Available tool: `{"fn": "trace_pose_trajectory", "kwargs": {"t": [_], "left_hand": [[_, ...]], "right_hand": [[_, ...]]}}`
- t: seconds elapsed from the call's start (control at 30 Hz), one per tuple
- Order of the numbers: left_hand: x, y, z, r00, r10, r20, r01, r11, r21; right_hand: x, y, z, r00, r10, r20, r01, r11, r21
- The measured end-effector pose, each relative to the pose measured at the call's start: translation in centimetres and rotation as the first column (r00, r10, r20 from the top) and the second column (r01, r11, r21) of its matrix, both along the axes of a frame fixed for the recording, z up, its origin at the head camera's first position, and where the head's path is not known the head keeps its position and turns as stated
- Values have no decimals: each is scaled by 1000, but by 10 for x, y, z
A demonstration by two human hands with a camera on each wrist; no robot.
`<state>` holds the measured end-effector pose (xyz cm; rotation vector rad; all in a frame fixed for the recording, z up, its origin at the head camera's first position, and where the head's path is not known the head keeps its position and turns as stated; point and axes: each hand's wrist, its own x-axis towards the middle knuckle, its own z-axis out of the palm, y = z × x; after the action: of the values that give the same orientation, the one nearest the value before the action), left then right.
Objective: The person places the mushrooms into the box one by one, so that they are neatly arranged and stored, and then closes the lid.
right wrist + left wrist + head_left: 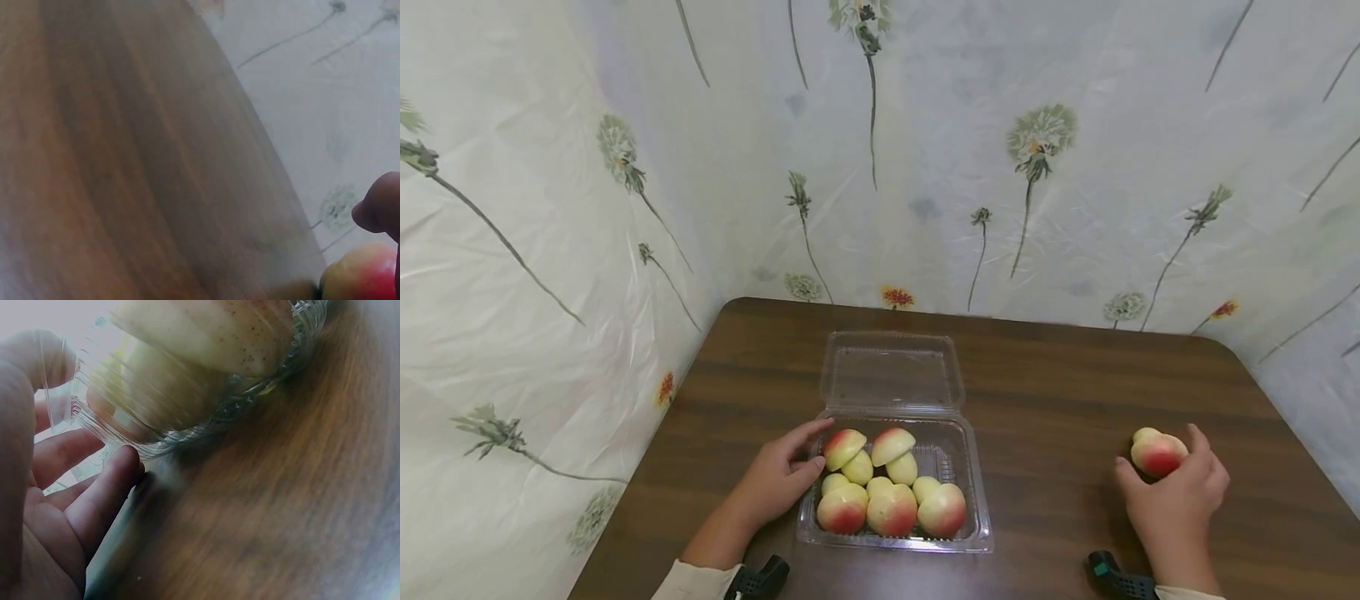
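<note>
A clear plastic clamshell container (985,525) lies unfolded on the table, its lid (891,371) tipped back. Inside, several mushroom-shaped pieces (891,508) with red-and-yellow caps and pale yellow stems fill the front row and the back left. My left hand (775,479) holds the container's left rim; in the left wrist view its fingers (115,481) touch the ribbed plastic edge. To the right, another mushroom-shaped piece (1159,456) sits among the spread thumb and fingers of my right hand (1180,496). A small gap separates the thumb (378,206) from it in the right wrist view.
The brown wood-grain table (1045,392) has rounded back corners. Behind it and along the left hangs a pale sheet (925,167) printed with dandelions. Black wrist devices sit at the left wrist (760,577) and the right wrist (1116,577).
</note>
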<state>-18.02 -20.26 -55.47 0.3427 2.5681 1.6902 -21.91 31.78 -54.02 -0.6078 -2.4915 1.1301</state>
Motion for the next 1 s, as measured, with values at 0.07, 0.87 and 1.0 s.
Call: {"fn": "trace_pose_trajectory", "kwargs": {"t": [0.07,0.87,1.0], "left_hand": [[0,0,-1,1000,-3,-3,3,1000,6],[2,1,0,1000,9,-2,-9,1000,0],[2,1,0,1000,13,-6,-13,1000,1]], "right_hand": [[-1,4,-1,1000,-22,9,23,998,-62],[-8,21,-11,997,12,79,-3,993,-117],[-8,19,-12,998,0,68,8,993,-117]]}}
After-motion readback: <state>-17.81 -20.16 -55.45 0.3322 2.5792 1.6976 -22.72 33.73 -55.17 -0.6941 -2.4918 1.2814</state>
